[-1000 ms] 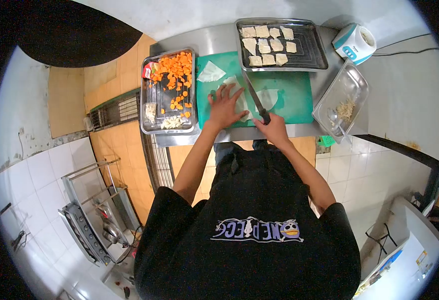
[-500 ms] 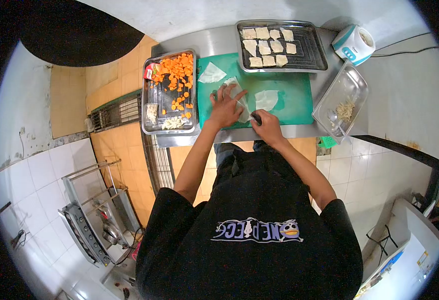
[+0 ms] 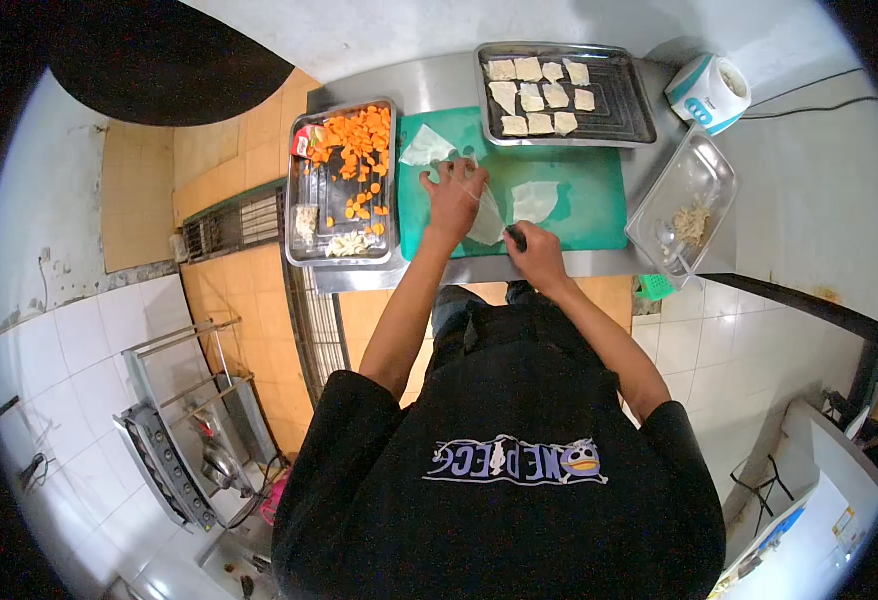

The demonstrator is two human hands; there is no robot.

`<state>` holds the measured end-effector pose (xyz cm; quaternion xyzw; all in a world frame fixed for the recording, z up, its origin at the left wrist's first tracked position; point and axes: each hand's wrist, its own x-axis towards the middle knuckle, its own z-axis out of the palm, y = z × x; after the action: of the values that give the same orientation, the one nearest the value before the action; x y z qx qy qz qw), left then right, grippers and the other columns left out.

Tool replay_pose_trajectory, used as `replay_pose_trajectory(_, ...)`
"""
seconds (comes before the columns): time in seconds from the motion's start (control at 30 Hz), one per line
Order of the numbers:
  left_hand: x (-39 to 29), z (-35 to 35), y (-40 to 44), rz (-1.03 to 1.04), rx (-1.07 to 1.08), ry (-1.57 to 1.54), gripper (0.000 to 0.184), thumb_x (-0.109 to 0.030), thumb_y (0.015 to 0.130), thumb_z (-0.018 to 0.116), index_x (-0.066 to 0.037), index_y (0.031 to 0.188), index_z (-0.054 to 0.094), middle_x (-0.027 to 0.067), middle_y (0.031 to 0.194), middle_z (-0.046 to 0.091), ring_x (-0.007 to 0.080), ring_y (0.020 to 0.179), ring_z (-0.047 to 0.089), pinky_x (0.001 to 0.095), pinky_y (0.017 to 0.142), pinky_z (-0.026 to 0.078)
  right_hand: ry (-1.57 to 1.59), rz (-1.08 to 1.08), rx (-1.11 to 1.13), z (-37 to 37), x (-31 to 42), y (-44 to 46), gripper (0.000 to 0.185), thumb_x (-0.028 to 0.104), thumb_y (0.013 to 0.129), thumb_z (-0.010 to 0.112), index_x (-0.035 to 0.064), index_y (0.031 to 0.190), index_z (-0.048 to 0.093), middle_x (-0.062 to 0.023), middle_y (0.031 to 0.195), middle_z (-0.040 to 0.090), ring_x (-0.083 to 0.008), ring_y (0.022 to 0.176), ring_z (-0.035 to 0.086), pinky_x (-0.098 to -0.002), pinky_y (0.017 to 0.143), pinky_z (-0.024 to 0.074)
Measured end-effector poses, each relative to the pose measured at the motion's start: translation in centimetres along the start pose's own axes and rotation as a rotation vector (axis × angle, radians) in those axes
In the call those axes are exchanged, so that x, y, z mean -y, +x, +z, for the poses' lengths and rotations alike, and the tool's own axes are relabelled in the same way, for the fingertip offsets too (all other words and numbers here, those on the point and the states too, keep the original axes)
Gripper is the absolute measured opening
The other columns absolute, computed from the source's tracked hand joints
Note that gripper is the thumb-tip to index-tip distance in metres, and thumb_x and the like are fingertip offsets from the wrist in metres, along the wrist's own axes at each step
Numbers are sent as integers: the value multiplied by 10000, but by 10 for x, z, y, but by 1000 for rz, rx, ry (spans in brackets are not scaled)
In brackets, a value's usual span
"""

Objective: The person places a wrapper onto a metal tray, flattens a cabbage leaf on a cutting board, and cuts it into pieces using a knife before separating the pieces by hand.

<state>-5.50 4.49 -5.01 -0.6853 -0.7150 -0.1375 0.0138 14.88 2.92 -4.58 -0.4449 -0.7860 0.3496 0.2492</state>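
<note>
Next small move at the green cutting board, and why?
Probably spread the left hand over the thin white translucent sheet to steady it: the fingers look bunched, and the right hand grips a black handle near the sheet's near corner.

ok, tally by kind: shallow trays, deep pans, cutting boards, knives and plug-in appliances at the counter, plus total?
Shallow trays: 2
Deep pan: 1
Green cutting board: 1
Knife, mostly hidden by the right hand: 1
Appliance: 1
Total: 6
</note>
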Motion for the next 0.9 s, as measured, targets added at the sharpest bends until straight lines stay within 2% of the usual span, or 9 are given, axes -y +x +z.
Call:
replay_pose_trajectory(0.13, -5, -1, -3, -69, 1, -39, 259, -237, 895, 703, -235, 1150, 659, 29, 1227, 582, 307, 1218, 500, 686, 1003, 287, 7, -14, -8, 3, -2, -2, 160, 159, 902, 725, 11, 929, 670, -192, 854, 690, -387, 771, 681, -449, 694, 539)
replay_pose_trajectory(0.23, -6, 2, -8, -106, -56, -104, 302, -293, 896, 720, -199, 1175, 651, 27, 1250, 585, 294, 1232, 497, 676, 1024, 274, 5, -40, -2, 0, 0, -2, 156, 160, 907, 720, 14, 932, 674, -190, 869, 696, -384, 786, 687, -449, 699, 543)
replay_pose_trajectory(0.3, -6, 5, -11, -78, -92, -27, 336, -299, 898, 718, -158, 1194, 647, 26, 1310, 584, 292, 1290, 476, 667, 1049, 258, -12, -20, 6, -1, 2, -2, 158, 162, 908, 718, 13, 936, 675, -191, 876, 697, -381, 792, 689, -449, 703, 544)
replay_pose_trajectory(0.43, -3, 4, -20, -38, -114, -57, 371, -307, 898, 715, -159, 1230, 644, 31, 1409, 563, 308, 1384, 421, 678, 1067, 248, -22, -1, 1, 1, 0, -2, 157, 161, 908, 712, 12, 943, 677, -190, 893, 703, -378, 813, 695, -445, 716, 546)
replay_pose_trajectory(0.57, -4, 2, -29, 3, -14, -30, 489, -323, 921, 684, -123, 1358, 596, 53, 1548, 467, 316, 1488, 323, 667, 1105, 257, 15, -16, 11, -1, -3, -2, 156, 158, 903, 711, 10, 940, 678, -188, 892, 710, -375, 814, 700, -440, 726, 547)
replay_pose_trajectory(0.67, -4, 9, -34, 35, 22, -53, 566, -375, 953, 637, -94, 1435, 539, 69, 1605, 405, 302, 1527, 277, 651, 1133, 256, 83, 98, 60, -3, -4, -3, 167, 160, 900, 708, 2, 932, 664, -182, 875, 713, -368, 814, 704, -429, 740, 547)
replay_pose_trajectory(0.73, -3, 15, -37, 48, 27, -92, 608, -408, 968, 612, -83, 1472, 507, 75, 1625, 379, 291, 1541, 259, 642, 1145, 253, 192, 148, 59, -5, -3, -3, 214, 203, 890, 721, 28, 988, 647, -194, 880, 706, -404, 842, 688, -491, 755, 534)
replay_pose_trajectory(0.9, -3, 13, -42, 70, 19, -32, 688, -479, 980, 568, -107, 1543, 434, 80, 1662, 323, 281, 1560, 220, 651, 1160, 226, 150, 226, 63, -5, 5, -6, 309, 293, 948, 681, -7, 994, 626, -235, 858, 693, -449, 826, 675, -523, 753, 521)
